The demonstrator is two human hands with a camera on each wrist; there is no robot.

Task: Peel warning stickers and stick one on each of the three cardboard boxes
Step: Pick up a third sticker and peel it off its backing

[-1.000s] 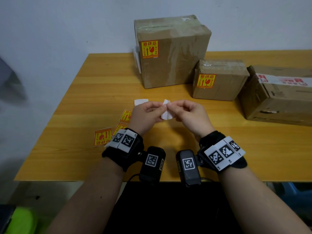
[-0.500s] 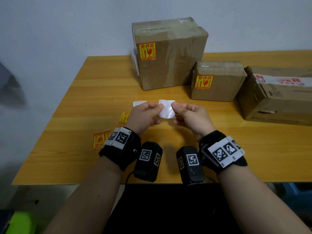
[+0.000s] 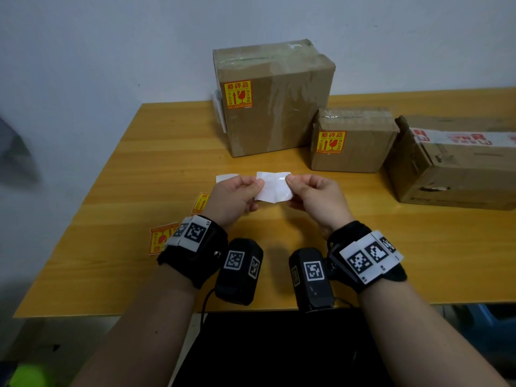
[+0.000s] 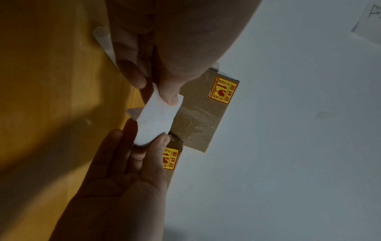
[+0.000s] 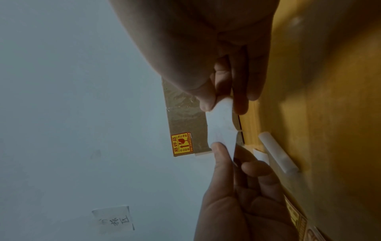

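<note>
Both hands hold one warning sticker (image 3: 273, 187) above the table, its white side towards me. My left hand (image 3: 258, 184) pinches its left edge and my right hand (image 3: 290, 180) pinches its right edge. The left wrist view shows the sticker (image 4: 156, 120) between my left thumb and fingers; the right wrist view shows the sticker (image 5: 221, 125) the same way. The tall box (image 3: 279, 107) carries a yellow sticker (image 3: 238, 94). The small box (image 3: 363, 146) carries another yellow sticker (image 3: 331, 142). The large box (image 3: 452, 174) at the right shows no yellow sticker.
Two loose yellow stickers (image 3: 200, 203) (image 3: 160, 241) lie on the wooden table (image 3: 139, 169) left of my left wrist. A white paper scrap (image 3: 226, 177) lies just beyond my left hand. A wall stands behind the boxes.
My hands have drawn apart a little and the white piece, bunched between the fingertips a second ago, is now spread flat between them.
</note>
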